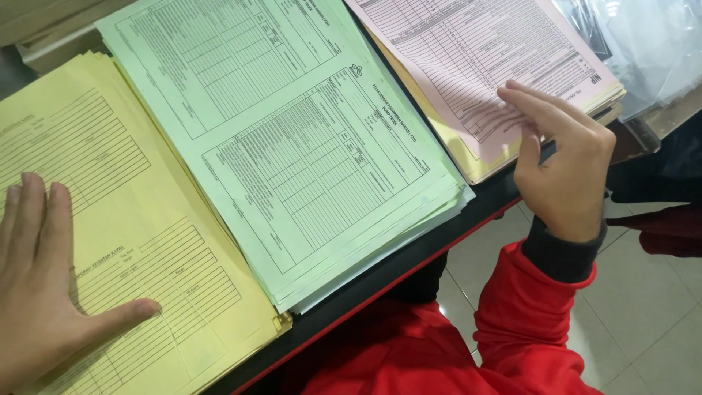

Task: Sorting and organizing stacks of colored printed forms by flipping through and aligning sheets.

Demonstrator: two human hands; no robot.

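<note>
Three stacks of printed forms lie side by side on a dark table. My left hand (pixel 40 281) rests flat, fingers apart, on the yellow stack (pixel 146 212) at the left. A green stack (pixel 292 139) fills the middle. My right hand (pixel 563 161), in a red sleeve with a dark cuff, touches the near edge of the top pink sheet (pixel 475 51) on the right stack with its fingertips; the fingers are loosely curled and I cannot see whether a sheet is pinched. Yellow sheets show under the pink one.
The table's dark front edge (pixel 409 256) has a red trim and runs diagonally. Clear plastic wrapping (pixel 651 44) lies at the top right. Tiled floor (pixel 643 314) shows below the table, beside my red jacket (pixel 439 351).
</note>
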